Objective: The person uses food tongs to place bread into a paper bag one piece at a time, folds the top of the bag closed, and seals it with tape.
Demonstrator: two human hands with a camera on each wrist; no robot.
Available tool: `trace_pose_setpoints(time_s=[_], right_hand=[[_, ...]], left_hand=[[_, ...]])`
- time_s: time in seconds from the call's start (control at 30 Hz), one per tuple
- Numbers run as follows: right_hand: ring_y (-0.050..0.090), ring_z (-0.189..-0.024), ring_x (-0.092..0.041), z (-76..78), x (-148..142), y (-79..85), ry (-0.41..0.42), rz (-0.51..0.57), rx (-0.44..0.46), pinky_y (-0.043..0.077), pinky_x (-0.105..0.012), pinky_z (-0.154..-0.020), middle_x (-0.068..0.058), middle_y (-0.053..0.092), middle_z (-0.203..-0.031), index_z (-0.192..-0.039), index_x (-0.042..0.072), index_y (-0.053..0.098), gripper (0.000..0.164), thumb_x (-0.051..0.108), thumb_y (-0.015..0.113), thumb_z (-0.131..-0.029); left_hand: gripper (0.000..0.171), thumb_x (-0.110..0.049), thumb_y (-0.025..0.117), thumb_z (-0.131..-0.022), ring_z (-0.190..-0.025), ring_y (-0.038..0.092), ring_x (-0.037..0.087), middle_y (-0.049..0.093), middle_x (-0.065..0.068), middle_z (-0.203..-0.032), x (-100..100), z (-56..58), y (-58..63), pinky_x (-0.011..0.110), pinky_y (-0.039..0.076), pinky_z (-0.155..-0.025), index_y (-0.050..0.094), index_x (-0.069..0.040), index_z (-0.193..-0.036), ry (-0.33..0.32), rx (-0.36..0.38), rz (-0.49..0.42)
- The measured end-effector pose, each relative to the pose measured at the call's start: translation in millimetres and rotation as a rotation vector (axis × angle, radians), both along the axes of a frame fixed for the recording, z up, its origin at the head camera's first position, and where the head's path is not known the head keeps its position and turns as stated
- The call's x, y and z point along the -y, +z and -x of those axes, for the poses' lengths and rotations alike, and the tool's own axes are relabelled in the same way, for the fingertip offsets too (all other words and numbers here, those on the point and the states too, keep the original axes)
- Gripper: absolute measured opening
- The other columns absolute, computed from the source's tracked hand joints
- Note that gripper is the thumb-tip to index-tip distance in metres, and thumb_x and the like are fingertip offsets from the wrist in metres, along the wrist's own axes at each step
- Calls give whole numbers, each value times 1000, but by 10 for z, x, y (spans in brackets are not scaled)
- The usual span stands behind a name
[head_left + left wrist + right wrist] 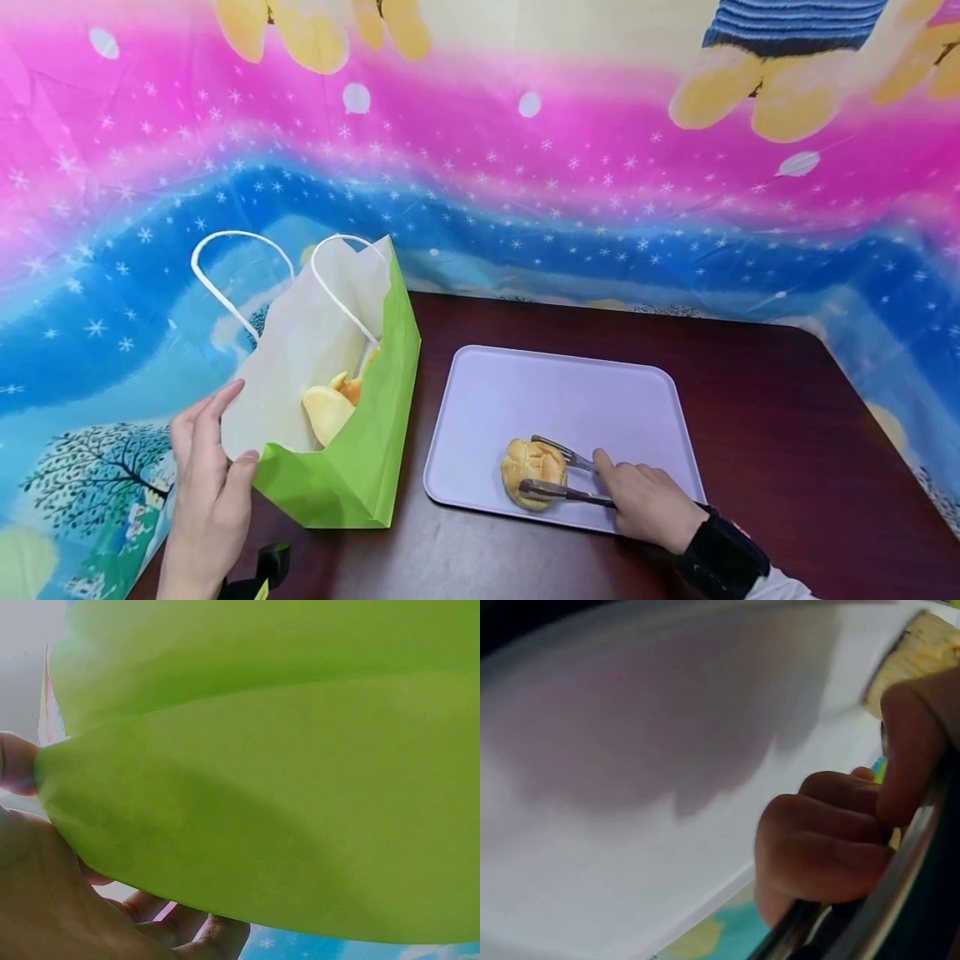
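Observation:
My left hand holds the near left rim of a green paper bag with a white inside and white cord handles. In the left wrist view the bag's green side fills most of the picture, with the thumb and fingers at its edge. Inside the bag lie a pale bread piece and a browner one, partly hidden by the bag's wall. My right hand grips metal tongs. The tongs' ends lie on either side of a round golden bun on a lavender tray.
The tray lies on a dark reddish-brown table, right of the upright bag. A colourful printed cloth hangs behind the table and round its sides. The bag's handles stand up above its opening.

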State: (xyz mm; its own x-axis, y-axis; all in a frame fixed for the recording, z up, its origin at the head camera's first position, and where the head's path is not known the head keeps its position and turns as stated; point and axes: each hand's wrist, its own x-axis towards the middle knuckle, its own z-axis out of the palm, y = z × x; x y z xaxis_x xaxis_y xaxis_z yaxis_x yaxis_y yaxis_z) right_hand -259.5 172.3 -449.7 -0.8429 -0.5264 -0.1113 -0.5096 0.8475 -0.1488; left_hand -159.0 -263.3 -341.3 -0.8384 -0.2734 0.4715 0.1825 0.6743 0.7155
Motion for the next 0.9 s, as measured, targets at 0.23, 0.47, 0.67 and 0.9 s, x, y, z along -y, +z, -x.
trace_pose_setpoints(time_s=[0.23,0.47,0.67,0.9], right_hand=[[57,-57,-23,45,-15,-61,-21,-13,-97,44,-41,-49,-5,61,-70,-103,9,55,38,2,69,-68],[55,-57,-19,117,-42,-47,-31,-24,-89,44,-39,-49,-5,62,-72,-101,12,60,33,3,69,-70],[55,-57,-19,146,-91,-27,-34,-8,-97,42,-40,-49,-4,61,-70,-97,13,59,33,4,71,-68],[50,-55,-16,165,-117,27,-41,31,-86,40,-37,-48,-3,58,-69,-96,12,59,31,2,70,-69]], left_hand=[[58,-12,40,-96,-113,29,32,22,21,-144,-20,1,36,49,20,-78,30,-6,-153,-5,18,-11],[58,-13,39,-96,-116,26,34,21,22,-142,-32,7,43,56,20,-82,29,-6,-153,-20,23,-23],[58,-12,39,-96,-110,29,32,21,22,-142,-30,5,36,48,19,-78,29,-6,-153,-5,33,-6],[58,-9,39,-96,-112,28,31,21,23,-142,-25,5,34,48,18,-80,30,-4,-153,-13,28,-5]])
